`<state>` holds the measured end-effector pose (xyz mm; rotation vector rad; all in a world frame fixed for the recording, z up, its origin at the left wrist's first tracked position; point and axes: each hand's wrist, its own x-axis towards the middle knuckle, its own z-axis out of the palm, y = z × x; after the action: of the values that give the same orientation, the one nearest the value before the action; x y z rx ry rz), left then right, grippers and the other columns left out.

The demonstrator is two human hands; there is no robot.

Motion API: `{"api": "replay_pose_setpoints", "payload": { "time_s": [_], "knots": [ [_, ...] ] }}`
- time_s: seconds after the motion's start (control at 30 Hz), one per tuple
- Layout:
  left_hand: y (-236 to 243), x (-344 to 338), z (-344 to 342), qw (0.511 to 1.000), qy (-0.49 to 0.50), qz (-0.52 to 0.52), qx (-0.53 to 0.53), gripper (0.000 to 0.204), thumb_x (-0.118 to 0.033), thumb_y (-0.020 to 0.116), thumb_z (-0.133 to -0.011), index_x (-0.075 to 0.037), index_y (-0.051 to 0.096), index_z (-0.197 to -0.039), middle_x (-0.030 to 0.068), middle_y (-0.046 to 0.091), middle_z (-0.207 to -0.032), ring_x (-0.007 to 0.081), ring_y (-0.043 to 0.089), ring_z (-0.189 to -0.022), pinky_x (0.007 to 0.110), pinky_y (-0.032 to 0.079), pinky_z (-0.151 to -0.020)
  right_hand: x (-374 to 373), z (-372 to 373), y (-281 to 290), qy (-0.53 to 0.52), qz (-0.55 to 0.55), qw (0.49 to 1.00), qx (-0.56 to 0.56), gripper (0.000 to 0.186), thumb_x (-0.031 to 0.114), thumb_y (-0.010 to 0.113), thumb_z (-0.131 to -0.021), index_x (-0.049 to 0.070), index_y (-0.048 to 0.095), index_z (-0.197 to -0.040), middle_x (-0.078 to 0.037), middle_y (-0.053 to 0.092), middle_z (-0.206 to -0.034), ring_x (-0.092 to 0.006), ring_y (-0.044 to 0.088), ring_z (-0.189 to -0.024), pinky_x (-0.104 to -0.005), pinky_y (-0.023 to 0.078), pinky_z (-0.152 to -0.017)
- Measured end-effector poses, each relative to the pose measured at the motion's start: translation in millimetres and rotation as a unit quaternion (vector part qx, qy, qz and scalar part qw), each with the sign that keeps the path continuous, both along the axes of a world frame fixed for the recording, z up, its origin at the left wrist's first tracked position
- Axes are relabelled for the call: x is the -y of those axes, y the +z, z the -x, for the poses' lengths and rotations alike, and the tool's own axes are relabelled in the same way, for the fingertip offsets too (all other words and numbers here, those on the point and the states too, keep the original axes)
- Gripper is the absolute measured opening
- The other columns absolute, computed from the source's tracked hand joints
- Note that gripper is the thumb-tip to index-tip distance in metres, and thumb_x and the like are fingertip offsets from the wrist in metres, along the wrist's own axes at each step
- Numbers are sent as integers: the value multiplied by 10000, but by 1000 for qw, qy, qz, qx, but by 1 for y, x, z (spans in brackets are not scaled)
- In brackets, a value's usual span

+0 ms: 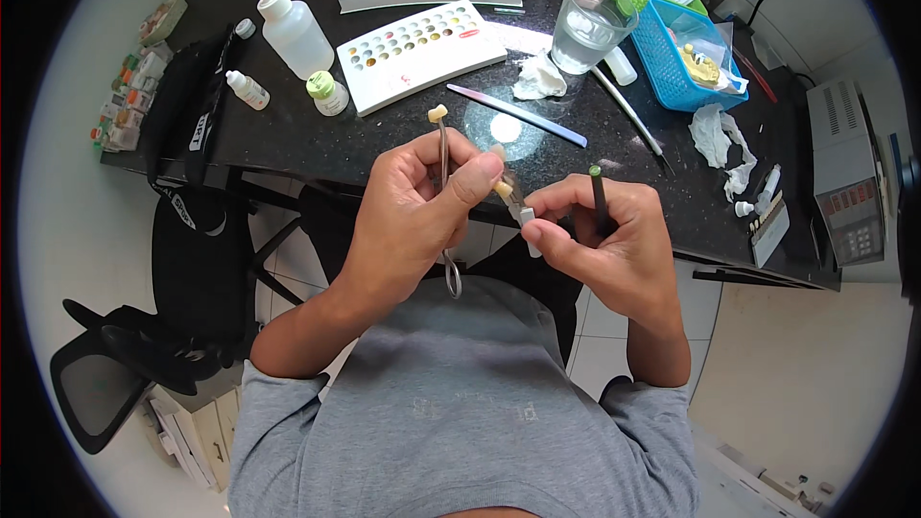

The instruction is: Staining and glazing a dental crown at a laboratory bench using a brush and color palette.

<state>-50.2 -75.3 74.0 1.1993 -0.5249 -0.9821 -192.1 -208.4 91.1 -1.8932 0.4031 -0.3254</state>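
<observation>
My left hand [408, 206] is closed around slim metal locking forceps [453, 276], whose ring handle hangs below the palm. At their upper tip sits a small cream dental crown [437, 113]. Between thumb and fingers of my right hand [624, 245] is a shade tab [527, 218] with a grey grip, a metal strip and a tooth-coloured end. That end reaches my left thumb; whether the left fingers also pinch it, I cannot tell. A dark, thin-handled tool with a green end [600, 197], perhaps a brush, stands up between my right fingers.
On the black tabletop [403, 144] lie a white palette [422, 56] with colour wells and a long file-like stick [518, 115]. Bottles [295, 38], a glass of water [587, 29], crumpled tissue [539, 79] and a blue basket [672, 67] stand beyond my hands. A control unit [844, 173] is at right.
</observation>
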Motion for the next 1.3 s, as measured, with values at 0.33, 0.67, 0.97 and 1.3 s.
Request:
{"api": "replay_pose_setpoints", "payload": {
  "time_s": [0.33,0.67,0.97,1.3],
  "knots": [
    [-1,-12,13,997,13,53,-55,198,-182,545,-921,-9,606,-997,-59,457,-657,-7,337,-466,165,266,-409,2,8,-12,-57,-97,993,28,165,129,716,-788,-3,681,-881,54,601,-650,35,390,-519,-152,265,-447],
    [-11,-23,21,996,35,70,33,185,-93,570,-913,-6,614,-1070,-49,523,-752,-19,374,-503,157,283,-434,-8,9,-18,-53,-123,990,43,156,124,722,-794,-2,677,-876,50,594,-644,34,394,-521,-149,266,-450],
    [-24,-42,27,997,36,57,45,191,-184,592,-918,-20,638,-1005,-39,541,-809,-16,386,-503,153,274,-431,-27,17,-31,-49,-147,987,42,136,103,715,-795,1,675,-876,50,594,-644,36,396,-515,-149,258,-447],
    [-63,-84,51,998,35,-1,-47,298,-177,478,-972,1,548,-1200,-15,488,-831,-2,387,-619,153,329,-519,-60,45,-89,-58,-87,992,74,111,35,721,-743,20,662,-836,13,616,-650,22,344,-446,-169,230,-411]
  ]
}}
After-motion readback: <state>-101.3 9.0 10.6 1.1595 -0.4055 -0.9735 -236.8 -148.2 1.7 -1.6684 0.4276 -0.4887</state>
